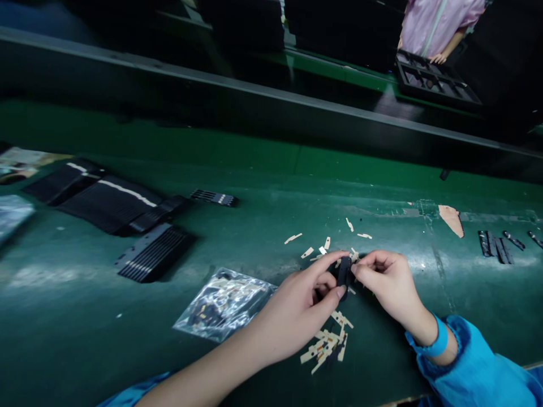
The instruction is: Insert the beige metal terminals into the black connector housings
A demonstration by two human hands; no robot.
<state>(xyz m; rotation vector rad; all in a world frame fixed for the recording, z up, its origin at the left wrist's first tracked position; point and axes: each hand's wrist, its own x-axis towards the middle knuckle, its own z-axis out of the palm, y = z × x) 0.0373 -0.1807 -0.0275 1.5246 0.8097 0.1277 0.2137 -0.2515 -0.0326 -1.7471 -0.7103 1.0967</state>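
My left hand (pixel 303 305) holds a small black part (pixel 344 271) nearly upright between its thumb and index finger, over the green table. At the part's right side, my right hand (pixel 384 280) has its thumb and index fingertips pinched together; what they hold, if anything, is too small to make out. Thin cream pieces (pixel 326 243) lie scattered just beyond the fingers. Nearer to me, below my left hand, is a pile of similar cream pieces (pixel 324 350). A clear plastic bag (pixel 224 302) with small pieces inside lies left of my left hand.
Stacked black parts (pixel 156 251) and dark strips (pixel 106 200) lie at the left, with a small black stack (pixel 214 198) beyond. Several black parts (pixel 496 247) and a tan scrap (pixel 452 219) are at the right. Past a long rail (pixel 254 87), a person in pink touches a black tray (pixel 436 85).
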